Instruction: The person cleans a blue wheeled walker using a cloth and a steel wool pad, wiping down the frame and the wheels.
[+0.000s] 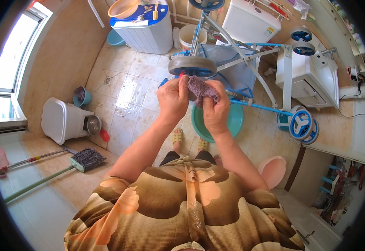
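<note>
In front of me is a folding stroller-like frame (248,62) of white and blue tubes, tipped over with its wheels in the air. My right hand (215,105) pinches a bunched purple terry cloth (201,89). Close beside it, my left hand (173,97) is curled with its thumb at the cloth's edge. It seems to grip a grey wheel, mostly hidden by the hands and cloth. Just beyond them is another grey-tyred wheel (192,65) with a blue hub. A small red piece (182,74) shows above my left thumb. Under my right hand stands a green basin (235,124).
A washing machine (141,36) and a toilet tank (251,22) stand at the back. At right is a washbasin cabinet (308,78). A white stool (57,119), blue bucket (82,96) and broom (87,160) are at left. A pink basin (273,172) sits near my right elbow.
</note>
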Demonstrator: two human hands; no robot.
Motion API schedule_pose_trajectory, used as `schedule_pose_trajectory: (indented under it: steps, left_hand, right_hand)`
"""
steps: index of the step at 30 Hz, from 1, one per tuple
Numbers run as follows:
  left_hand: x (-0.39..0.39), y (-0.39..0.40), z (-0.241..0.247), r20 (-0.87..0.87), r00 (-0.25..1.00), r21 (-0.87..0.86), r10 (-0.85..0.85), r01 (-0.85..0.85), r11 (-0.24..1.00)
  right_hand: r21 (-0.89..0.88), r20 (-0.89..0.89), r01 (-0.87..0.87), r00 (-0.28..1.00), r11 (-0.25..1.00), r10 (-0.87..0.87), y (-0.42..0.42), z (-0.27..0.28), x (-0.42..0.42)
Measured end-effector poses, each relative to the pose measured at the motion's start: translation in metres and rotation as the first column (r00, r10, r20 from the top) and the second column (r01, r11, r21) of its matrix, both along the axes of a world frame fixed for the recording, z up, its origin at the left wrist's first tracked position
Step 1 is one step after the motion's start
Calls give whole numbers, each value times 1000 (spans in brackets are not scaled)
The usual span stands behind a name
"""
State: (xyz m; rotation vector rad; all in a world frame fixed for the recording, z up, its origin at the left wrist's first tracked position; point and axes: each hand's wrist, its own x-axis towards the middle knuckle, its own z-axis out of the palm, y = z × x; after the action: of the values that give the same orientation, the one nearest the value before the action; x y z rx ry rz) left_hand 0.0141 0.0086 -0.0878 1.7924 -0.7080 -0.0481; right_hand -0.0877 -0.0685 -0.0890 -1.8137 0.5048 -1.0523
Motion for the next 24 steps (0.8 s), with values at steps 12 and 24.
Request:
schedule_pose_trajectory:
  steps: [12, 24]
  left_hand:
    - [19, 10, -34, -521, 833, -374, -183, -30, 927]
    - [20, 13, -33, -428, 876, -322, -223, 83, 943]
  right_hand:
    - [475, 38, 126, 986, 871, -163, -3, -33, -6]
    - [-422, -13, 120, 990, 899, -138, 12, 13, 22]
